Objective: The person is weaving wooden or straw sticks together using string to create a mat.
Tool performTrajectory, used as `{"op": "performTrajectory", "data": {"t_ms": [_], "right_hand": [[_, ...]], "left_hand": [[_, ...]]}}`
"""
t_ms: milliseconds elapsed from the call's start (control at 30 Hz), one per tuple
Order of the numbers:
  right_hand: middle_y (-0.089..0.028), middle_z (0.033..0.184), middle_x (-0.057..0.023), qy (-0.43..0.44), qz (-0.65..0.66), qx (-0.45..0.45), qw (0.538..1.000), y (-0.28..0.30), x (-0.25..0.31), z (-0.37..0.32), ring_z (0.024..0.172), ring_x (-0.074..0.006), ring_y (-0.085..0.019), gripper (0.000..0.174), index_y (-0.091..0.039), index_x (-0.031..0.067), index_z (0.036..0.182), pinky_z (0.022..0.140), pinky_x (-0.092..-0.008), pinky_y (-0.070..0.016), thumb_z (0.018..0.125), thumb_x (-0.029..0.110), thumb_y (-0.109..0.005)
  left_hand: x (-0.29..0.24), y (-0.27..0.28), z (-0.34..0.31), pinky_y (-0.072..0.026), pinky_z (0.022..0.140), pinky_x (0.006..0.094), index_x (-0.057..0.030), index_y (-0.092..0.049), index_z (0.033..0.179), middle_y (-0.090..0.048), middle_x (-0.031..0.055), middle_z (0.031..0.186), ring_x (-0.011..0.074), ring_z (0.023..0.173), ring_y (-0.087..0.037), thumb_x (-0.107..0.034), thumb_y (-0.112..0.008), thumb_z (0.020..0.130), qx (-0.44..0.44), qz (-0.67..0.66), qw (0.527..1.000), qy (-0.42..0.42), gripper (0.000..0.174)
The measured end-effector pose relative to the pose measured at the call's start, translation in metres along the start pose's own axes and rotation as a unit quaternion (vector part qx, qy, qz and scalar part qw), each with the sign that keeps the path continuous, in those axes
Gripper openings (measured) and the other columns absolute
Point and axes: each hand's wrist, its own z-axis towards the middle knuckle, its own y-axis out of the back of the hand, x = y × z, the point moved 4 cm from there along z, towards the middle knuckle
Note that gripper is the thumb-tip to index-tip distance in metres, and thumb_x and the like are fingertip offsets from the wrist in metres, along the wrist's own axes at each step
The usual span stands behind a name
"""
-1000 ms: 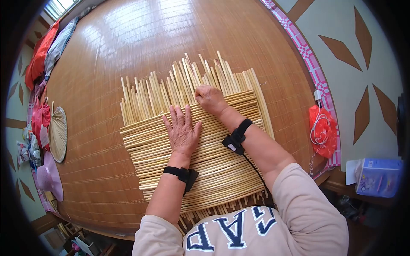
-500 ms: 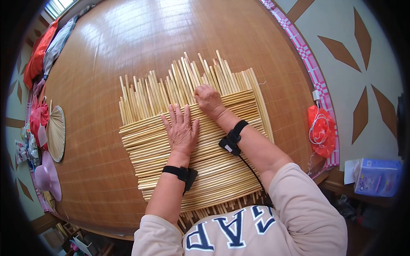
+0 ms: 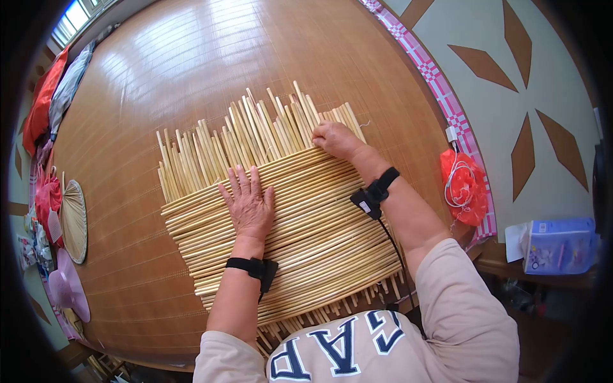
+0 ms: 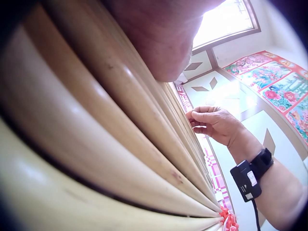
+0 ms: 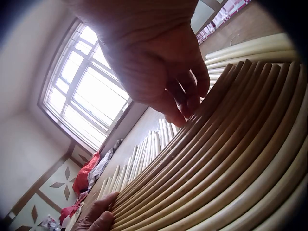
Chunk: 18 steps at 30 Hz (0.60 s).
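Many pale wooden sticks (image 3: 274, 236) lie side by side as a flat layer before the person. Under its far edge, more upright-lying sticks (image 3: 255, 124) point away with uneven ends. My left hand (image 3: 250, 204) rests flat on the layer near its far edge, fingers spread. Farther right, my right hand (image 3: 337, 139) has its fingers bent down at that edge. Its fingertips (image 5: 179, 120) pinch the outermost stick in the right wrist view. In the left wrist view the right hand (image 4: 216, 124) shows thumb and forefinger close together.
A woven brown mat (image 3: 128, 255) covers the broad surface below the sticks. On the left are a hand fan (image 3: 75, 220), a lilac hat (image 3: 69, 285) and folded clothes (image 3: 46, 102). A red plastic bag (image 3: 463, 188) with a white cable lies at the right edge.
My right hand has moved to the right along the far edge of the layer. My left hand stays flat on the sticks. The head view has shifted somewhat.
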Motion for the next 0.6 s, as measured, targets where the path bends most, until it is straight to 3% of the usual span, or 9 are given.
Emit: {"op": "performTrajectory", "data": {"t_ms": [167,367,533,600], "right_hand": [[-0.061,0.091,-0.0110,0.033,0.006,-0.017,0.999,-0.005,0.003,-0.007,0.090,-0.0290,-0.058,0.012,-0.065,0.0060,0.082,0.082,-0.0382,-0.0454,0.078,0.017,-0.061],[-0.061,0.085,-0.0122,-0.015,0.058,0.074,0.995,-0.003,0.005,-0.003,0.085,-0.0294,-0.058,0.010,-0.061,0.0057,0.079,0.076,-0.0367,-0.0457,0.073,0.012,-0.066],[-0.060,0.082,-0.0124,0.044,0.080,0.010,0.996,-0.004,0.000,-0.005,0.083,-0.0305,-0.057,0.014,-0.057,0.0046,0.076,0.073,-0.0371,-0.0455,0.069,0.009,-0.068],[-0.060,0.082,-0.0123,0.065,0.077,-0.019,0.995,-0.004,-0.001,-0.009,0.083,-0.0306,-0.057,0.015,-0.057,0.0044,0.076,0.074,-0.0376,-0.0455,0.068,0.009,-0.069]], "left_hand": [[0.001,0.000,0.000,-0.0020,0.110,0.0538,-0.0083,-0.039,0.135,-0.028,0.0182,0.144,0.0326,0.137,-0.015,-0.040,-0.045,0.088,-0.016,-0.015,1.000,-0.001,0.057],[0.000,0.004,-0.003,-0.0021,0.109,0.0539,-0.0100,-0.032,0.139,-0.022,0.0172,0.146,0.0324,0.138,-0.011,-0.040,-0.048,0.088,-0.023,-0.014,1.000,-0.004,0.061],[-0.001,0.017,0.000,-0.0020,0.109,0.0534,-0.0101,-0.022,0.142,-0.013,0.0172,0.149,0.0318,0.139,-0.005,-0.042,-0.050,0.088,-0.004,-0.022,1.000,-0.013,0.069],[-0.014,0.034,0.002,-0.0031,0.109,0.0530,-0.0086,-0.020,0.143,-0.014,0.0190,0.148,0.0325,0.139,-0.005,-0.036,-0.054,0.087,-0.009,-0.033,0.999,-0.030,0.071]]}}
